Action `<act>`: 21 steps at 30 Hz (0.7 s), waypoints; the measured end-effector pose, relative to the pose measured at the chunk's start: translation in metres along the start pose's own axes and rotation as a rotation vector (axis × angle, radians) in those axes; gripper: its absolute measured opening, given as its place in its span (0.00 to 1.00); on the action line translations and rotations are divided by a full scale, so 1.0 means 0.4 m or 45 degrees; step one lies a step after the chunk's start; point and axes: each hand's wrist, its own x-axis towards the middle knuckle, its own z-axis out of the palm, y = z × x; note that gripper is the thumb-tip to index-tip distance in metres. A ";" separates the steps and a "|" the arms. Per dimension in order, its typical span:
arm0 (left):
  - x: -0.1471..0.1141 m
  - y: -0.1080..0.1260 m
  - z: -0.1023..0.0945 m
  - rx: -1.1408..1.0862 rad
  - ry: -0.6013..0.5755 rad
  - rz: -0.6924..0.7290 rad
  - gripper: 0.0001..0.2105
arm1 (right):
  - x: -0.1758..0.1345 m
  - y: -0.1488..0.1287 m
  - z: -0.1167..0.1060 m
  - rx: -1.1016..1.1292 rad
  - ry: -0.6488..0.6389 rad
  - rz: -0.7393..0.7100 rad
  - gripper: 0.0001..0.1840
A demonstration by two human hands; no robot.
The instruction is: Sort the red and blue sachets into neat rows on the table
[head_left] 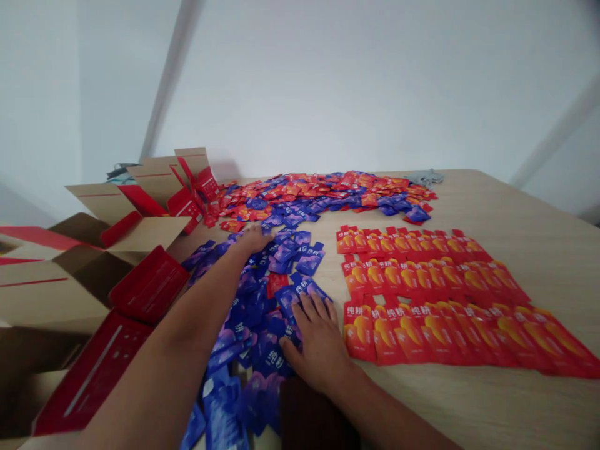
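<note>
The right hand (321, 344) is spread wide, palm down, its fingers over blue-purple sachets (250, 300) at the right edge of their pile; no sachet is seen clasped in it. The left hand (255, 239) reaches farther forward and is set down at the far part of the same pile; its fingertips are partly hidden, so whether it grips a sachet cannot be told.

The blue-purple sachets lie loose and overlapping on the table (529, 231), in a band running from the near edge of view up between the two arms to the far heap. One red sachet (276, 285) shows among them, between the hands.

To the right of the pile, red-and-orange sachets (422, 331) lie face up in three rows — each overlapping its neighbour, spouts pointing away from the person. The nearest row is just beside the right hand, apart from it.

Across the back of the table lies a mixed heap (328, 186) of red and blue-purple sachets. A grey cloth (426, 178) rests at its right end. On the left stand several cartons (51, 290) — flaps raised, tan on one face and red on the other. A pale wall (356, 81) rises behind.
</note>
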 end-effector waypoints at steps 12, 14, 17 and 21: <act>-0.024 -0.034 0.068 0.003 -0.070 -0.168 0.44 | 0.000 0.000 -0.001 0.017 0.020 -0.012 0.41; -0.042 -0.037 0.066 0.012 -0.084 -0.150 0.44 | -0.001 0.001 0.000 0.018 0.031 -0.020 0.41; -0.075 -0.043 0.060 0.026 -0.114 -0.112 0.44 | -0.002 0.002 0.002 0.020 0.043 -0.031 0.40; -0.106 -0.048 0.032 0.038 -0.175 -0.017 0.39 | -0.003 0.001 0.001 0.019 0.057 -0.038 0.39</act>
